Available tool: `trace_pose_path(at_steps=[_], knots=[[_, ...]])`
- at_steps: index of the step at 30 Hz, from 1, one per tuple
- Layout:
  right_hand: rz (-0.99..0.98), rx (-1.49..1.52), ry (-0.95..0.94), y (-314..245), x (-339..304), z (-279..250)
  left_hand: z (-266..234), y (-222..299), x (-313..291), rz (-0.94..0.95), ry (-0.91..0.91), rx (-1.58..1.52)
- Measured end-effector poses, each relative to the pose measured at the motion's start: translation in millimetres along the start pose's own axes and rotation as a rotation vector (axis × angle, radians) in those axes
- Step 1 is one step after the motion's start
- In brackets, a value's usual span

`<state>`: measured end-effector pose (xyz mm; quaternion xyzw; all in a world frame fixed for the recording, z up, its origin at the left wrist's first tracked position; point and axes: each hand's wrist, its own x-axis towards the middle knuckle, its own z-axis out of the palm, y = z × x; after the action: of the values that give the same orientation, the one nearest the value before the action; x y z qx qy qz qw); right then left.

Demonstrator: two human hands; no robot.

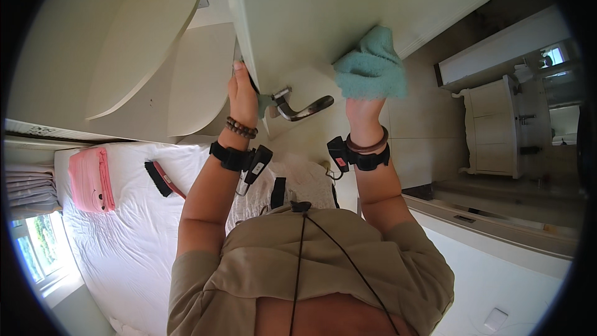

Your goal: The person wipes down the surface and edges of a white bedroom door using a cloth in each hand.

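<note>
A white door (298,25) with a dark metal lever handle (308,109) stands in front of me. My left hand (244,94) is at the door's edge beside the handle, thumb on the near side and the other fingers mostly hidden; it grips the edge. My right hand (364,104) holds a fluffy teal cleaning cloth (371,65) against the door's face, right of the handle. The cloth covers the fingers, so only the wrist and the base of the hand show.
Curved white shelves (202,78) are left of the door. Behind on the left is a bed with a white sheet (134,236), a folded pink blanket (91,179) and a bed brush (163,180). A white cabinet (491,127) stands in the room at right.
</note>
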<state>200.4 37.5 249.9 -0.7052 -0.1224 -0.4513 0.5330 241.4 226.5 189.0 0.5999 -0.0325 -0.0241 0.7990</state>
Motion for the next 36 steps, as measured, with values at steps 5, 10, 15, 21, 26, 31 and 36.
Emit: trace_pose_path(at_steps=[5,10,15,21,26,31,36], knots=[[-0.176,-0.230,-0.103,-42.2,-31.5,-1.6,3.7,-1.3,-59.8,-0.004,-0.081,0.071],[0.080,-0.115,-0.105,-88.2,-88.5,-48.3,11.6,2.3,-117.9,-0.110,-0.369,0.177],[0.338,0.046,0.090,-129.2,-144.9,-105.6,57.4,1.2,-156.5,-0.251,-0.768,0.047],[0.390,0.137,0.354,-137.6,-199.6,-152.3,129.2,17.8,-184.4,-0.306,-1.171,-0.202],[0.357,0.149,0.524,-160.2,-228.3,-189.2,188.1,62.8,-207.5,-0.055,-1.361,-0.257],[0.300,0.139,0.677,-166.0,-254.5,-209.3,228.3,59.7,-220.2,0.214,-1.350,-0.038],[0.280,0.012,0.642,-156.7,-263.2,-234.1,271.7,-33.6,-199.5,-0.399,-0.994,-0.099]])
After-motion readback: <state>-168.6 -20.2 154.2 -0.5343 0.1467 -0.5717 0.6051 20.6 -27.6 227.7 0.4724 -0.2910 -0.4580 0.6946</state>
